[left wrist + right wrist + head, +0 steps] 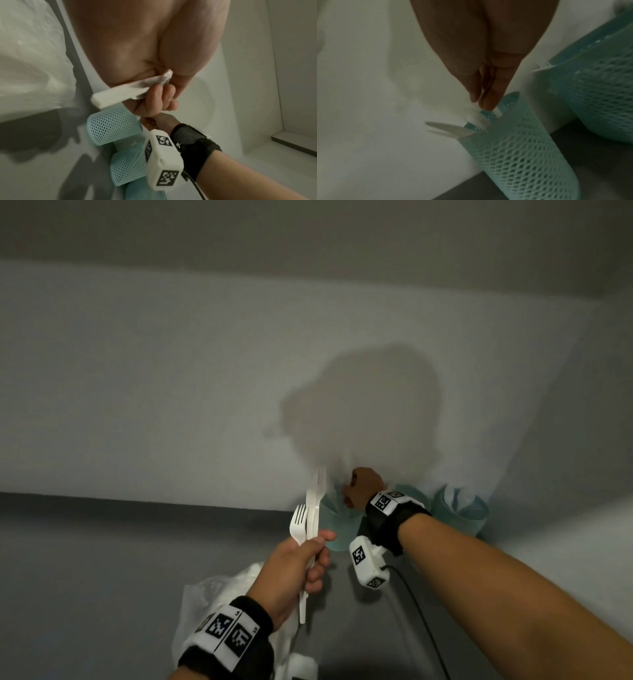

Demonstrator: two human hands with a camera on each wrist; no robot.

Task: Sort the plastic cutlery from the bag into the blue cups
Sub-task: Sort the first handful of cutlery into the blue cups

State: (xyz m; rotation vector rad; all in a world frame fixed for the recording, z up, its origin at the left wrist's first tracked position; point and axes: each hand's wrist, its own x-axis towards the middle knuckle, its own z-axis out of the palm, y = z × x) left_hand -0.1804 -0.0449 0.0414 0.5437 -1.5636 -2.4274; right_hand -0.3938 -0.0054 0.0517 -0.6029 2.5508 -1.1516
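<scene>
My left hand grips a bundle of white plastic cutlery by the handles, fork heads up, just left of the leftmost blue mesh cup. In the left wrist view the handles stick out of my left hand's curled fingers. My right hand hovers over that cup's mouth. In the right wrist view its fingers come together, pinching the end of a white piece that stands in the cup beside other white pieces.
Two more blue mesh cups stand in a row to the right against the white wall. The clear plastic bag with more cutlery lies on the grey surface under my left wrist. A black cable trails from the right wrist camera.
</scene>
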